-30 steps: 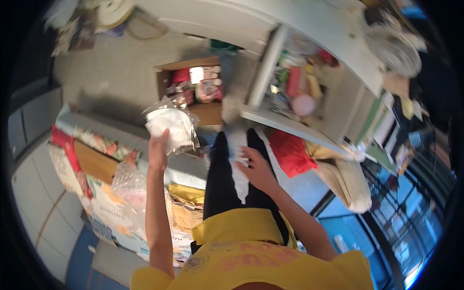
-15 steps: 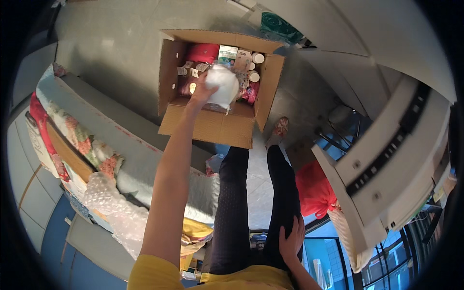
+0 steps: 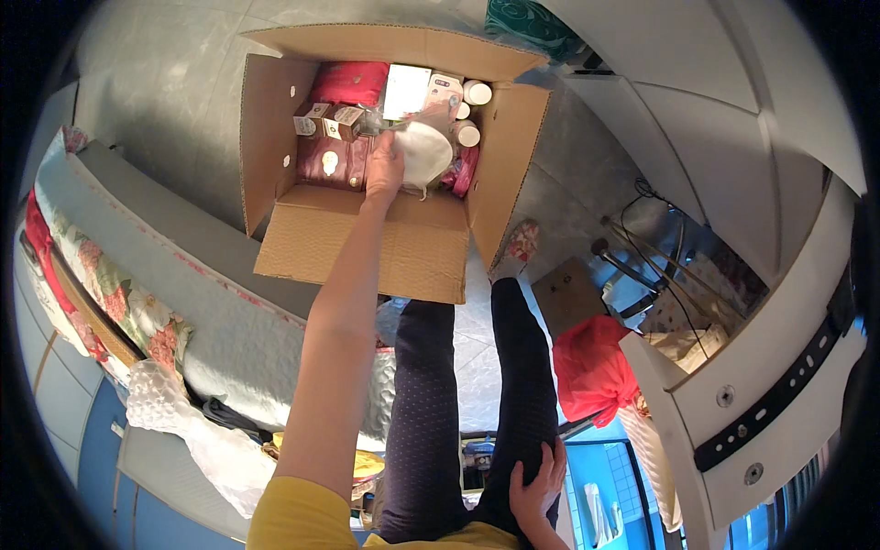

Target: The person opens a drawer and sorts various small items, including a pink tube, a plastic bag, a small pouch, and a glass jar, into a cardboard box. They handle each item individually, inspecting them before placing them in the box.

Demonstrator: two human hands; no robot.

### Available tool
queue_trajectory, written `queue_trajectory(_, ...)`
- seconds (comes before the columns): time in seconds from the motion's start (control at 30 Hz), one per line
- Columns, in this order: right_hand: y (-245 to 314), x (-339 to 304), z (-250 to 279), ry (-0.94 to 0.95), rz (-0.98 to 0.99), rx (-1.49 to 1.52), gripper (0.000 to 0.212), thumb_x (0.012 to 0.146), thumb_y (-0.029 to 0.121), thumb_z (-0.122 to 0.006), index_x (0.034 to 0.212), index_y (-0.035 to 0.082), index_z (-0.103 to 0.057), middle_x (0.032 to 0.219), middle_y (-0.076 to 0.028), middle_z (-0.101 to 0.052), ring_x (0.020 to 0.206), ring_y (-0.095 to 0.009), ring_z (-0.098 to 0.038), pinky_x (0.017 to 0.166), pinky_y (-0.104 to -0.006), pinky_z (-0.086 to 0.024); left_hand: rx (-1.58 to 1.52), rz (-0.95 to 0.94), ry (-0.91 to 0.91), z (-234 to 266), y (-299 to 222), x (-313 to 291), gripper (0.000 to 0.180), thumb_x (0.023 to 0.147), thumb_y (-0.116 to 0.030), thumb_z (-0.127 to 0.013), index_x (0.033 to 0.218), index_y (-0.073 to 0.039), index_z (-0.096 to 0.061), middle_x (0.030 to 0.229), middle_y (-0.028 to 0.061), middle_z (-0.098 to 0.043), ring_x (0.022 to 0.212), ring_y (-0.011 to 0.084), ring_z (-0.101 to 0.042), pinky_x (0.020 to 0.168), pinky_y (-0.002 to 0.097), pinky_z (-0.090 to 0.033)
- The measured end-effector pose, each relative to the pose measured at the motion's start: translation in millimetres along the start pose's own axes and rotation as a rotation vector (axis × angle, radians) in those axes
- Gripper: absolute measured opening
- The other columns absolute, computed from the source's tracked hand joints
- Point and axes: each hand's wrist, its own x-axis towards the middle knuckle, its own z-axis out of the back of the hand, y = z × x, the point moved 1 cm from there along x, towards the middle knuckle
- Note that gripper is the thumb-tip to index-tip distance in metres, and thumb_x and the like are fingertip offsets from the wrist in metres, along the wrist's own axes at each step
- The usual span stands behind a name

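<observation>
My left hand (image 3: 385,167) reaches into an open cardboard box (image 3: 380,240) on the floor. Its fingers are closed on the left edge of a white, rounded thing (image 3: 424,154) that looks like a face mask, with a thin string at its lower end. This hangs over the box's contents and hides some of them. Around it are a red soft package (image 3: 350,82), a white carton (image 3: 406,90), a pink carton (image 3: 445,92), small brown boxes (image 3: 341,123), a maroon pack (image 3: 325,165) and white-capped bottles (image 3: 467,134). My right hand (image 3: 539,488) lies on my right thigh, fingers spread.
A long padded pale-blue piece (image 3: 197,275) runs along the left, with floral fabric and bubble wrap (image 3: 197,431) beside it. White furniture panels (image 3: 733,403) stand at right, near a red cloth bag (image 3: 591,367) and a metal stand (image 3: 646,266).
My view has shifted, so the box looks nearer and more to the left. The white mask-like thing stays in my left hand, now seen more sharply. My right hand remains on my thigh.
</observation>
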Motion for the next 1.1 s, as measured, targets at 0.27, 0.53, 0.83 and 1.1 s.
queue_trajectory(0.27,4,-2,-2,-0.005,-0.013,0.006,0.051,0.073,0.017,-0.060,0.119,0.000,-0.042,0.128,-0.026,-0.037,0.117,-0.043,-0.037,0.098,-0.0483,-0.030,0.444,0.244,0.195,17,14,8,0.025,0.075,-0.013,-0.056,0.100,-0.007,-0.059,0.092,0.0185,-0.062,0.088,0.0341,-0.060,0.078,0.0407,-0.047)
queue_trajectory(0.53,8,-11,0,0.006,-0.027,0.038,0.050,0.077,0.021,-0.058,0.119,0.000,-0.043,0.129,-0.024,-0.037,0.118,-0.041,-0.036,0.097,-0.0490,-0.030,0.663,0.167,0.149,36,-10,5,0.028,0.084,-0.017,-0.047,0.108,-0.005,-0.056,0.097,0.0225,-0.060,0.094,0.0370,-0.056,0.082,0.0447,-0.045)
queue_trajectory(0.83,-2,-57,66,-0.105,0.222,0.472,0.022,0.078,0.008,-0.058,0.098,-0.001,-0.059,0.102,-0.019,-0.058,0.092,-0.036,-0.056,0.082,-0.0404,-0.046,-0.053,0.176,-0.069,169,-201,-95,0.035,0.090,-0.031,-0.052,0.091,0.003,-0.061,0.081,0.0066,-0.063,0.073,0.0111,-0.054,0.068,0.0281,-0.045)
queue_trajectory(1.1,68,-104,315,-0.478,0.882,0.717,0.038,0.074,0.006,-0.065,0.110,0.004,-0.055,0.120,-0.015,-0.049,0.105,-0.032,-0.051,0.083,-0.0368,-0.047,-0.579,0.094,0.113,243,-574,-289,0.012,0.085,-0.009,-0.058,0.093,-0.001,-0.059,0.075,-0.0022,-0.057,0.066,0.0024,-0.049,0.056,0.0187,-0.040)
